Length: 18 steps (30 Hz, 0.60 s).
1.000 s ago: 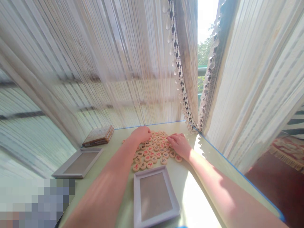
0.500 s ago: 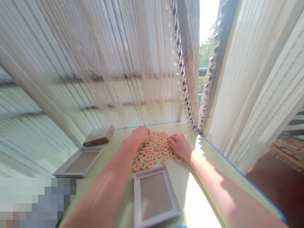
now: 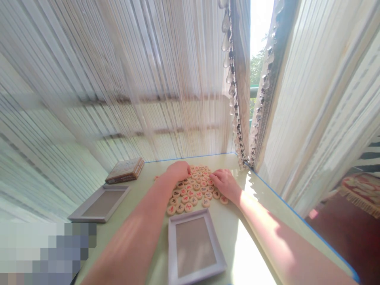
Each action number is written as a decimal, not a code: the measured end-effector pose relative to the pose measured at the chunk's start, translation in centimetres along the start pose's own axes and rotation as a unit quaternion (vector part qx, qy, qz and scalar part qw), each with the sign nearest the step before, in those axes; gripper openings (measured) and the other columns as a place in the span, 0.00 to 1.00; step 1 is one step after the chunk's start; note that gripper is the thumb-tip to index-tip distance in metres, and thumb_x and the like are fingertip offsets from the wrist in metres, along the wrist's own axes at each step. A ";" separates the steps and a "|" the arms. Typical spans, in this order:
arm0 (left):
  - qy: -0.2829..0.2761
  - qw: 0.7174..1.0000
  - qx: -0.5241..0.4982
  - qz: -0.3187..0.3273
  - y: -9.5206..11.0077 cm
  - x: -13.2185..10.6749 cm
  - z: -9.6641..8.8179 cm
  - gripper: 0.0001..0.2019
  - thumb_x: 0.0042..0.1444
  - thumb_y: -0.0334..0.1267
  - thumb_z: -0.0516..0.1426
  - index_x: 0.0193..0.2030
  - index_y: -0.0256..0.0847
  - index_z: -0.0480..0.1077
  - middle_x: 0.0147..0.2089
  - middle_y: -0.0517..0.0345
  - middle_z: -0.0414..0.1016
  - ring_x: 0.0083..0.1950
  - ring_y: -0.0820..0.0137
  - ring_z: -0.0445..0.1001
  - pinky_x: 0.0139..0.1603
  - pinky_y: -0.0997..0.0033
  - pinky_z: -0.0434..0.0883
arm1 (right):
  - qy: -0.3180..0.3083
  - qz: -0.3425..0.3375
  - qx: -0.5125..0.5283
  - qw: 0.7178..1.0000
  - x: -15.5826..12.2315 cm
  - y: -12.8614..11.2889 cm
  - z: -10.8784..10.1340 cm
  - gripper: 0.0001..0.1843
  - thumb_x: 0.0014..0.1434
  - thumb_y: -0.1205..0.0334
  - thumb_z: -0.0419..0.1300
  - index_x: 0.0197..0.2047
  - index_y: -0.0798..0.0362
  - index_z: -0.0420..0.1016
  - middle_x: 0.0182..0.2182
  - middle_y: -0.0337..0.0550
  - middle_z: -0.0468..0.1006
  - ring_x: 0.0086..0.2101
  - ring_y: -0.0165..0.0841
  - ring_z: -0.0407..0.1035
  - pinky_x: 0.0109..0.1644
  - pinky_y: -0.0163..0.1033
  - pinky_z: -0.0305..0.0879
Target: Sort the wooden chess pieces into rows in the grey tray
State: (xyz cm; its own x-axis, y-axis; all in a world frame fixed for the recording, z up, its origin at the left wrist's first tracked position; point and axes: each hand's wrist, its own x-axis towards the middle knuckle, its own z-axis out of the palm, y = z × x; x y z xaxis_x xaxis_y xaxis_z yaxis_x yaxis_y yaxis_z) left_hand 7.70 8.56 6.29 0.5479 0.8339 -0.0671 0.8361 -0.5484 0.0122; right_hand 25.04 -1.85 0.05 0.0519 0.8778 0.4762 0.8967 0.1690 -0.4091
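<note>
One pale table (image 3: 227,225) fills the lower part of my feed, and on it I count two shallow trays, the near tray (image 3: 196,241) and the left tray (image 3: 102,204), with a single box (image 3: 124,170) just beyond the latter. I see two hands: the left hand (image 3: 179,170), its fingers curled, sits at the left side of the round pieces (image 3: 196,187), and the right hand (image 3: 224,181), fingers loosely bent, touches their right edge. I cannot tell whether either grips a piece. The pieces lie flat beyond the near tray, thirty or more in sight (I trust no exact figure, as the left hand hides some). The step in hand, I judge, is handling these pieces; the next move seems to call for light fingertips, since neighbours lie so close.
</note>
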 end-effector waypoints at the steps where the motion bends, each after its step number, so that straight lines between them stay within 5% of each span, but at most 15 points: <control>1: -0.001 1.000 0.005 -0.007 0.0 0.0 0.0 0.11 0.46 0.37 0.56 0.38 0.46 0.75 0.41 0.55 0.76 0.40 0.66 0.73 0.38 0.71 0.67 | 0.001 0.002 0.001 1.000 0.0 0.0 0.1 0.16 0.61 0.60 0.49 0.31 0.52 0.76 0.32 0.42 0.77 0.38 0.32 0.67 0.48 0.39 0.54; 7: 0.019 0.999 0.007 -0.038 -0.2 -0.1 -0.7 0.16 0.45 0.49 0.57 0.37 0.41 0.72 0.40 0.52 0.76 0.40 0.64 0.73 0.37 0.70 0.68 | -0.002 0.017 -0.003 1.000 0.4 0.3 0.2 0.16 0.61 0.61 0.49 0.31 0.52 0.77 0.32 0.43 0.77 0.38 0.33 0.68 0.49 0.41 0.55; 14: 0.118 0.993 -0.002 0.017 -0.3 0.5 0.7 0.15 0.57 0.40 0.46 0.45 0.45 0.71 0.47 0.53 0.73 0.50 0.66 0.68 0.47 0.70 0.65 | 0.040 0.063 0.054 0.996 0.4 1.0 0.4 0.13 0.59 0.61 0.50 0.34 0.52 0.77 0.35 0.45 0.78 0.41 0.35 0.68 0.51 0.43 0.56; 18: 0.082 0.995 0.005 0.060 -0.1 0.5 1.9 0.18 0.59 0.40 0.43 0.44 0.46 0.72 0.47 0.53 0.73 0.49 0.65 0.69 0.48 0.67 0.65 | 0.080 0.152 0.115 0.978 0.4 1.6 0.6 0.16 0.57 0.58 0.50 0.38 0.53 0.76 0.36 0.46 0.78 0.39 0.36 0.69 0.47 0.42 0.62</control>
State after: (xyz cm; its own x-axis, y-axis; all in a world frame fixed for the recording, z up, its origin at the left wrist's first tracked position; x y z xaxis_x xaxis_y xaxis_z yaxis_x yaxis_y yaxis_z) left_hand 7.90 8.93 4.37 0.6414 0.7610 0.0973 0.7646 -0.6445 0.0003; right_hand 26.29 -0.98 -0.86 0.3857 0.8252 0.4127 0.7070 0.0230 -0.7068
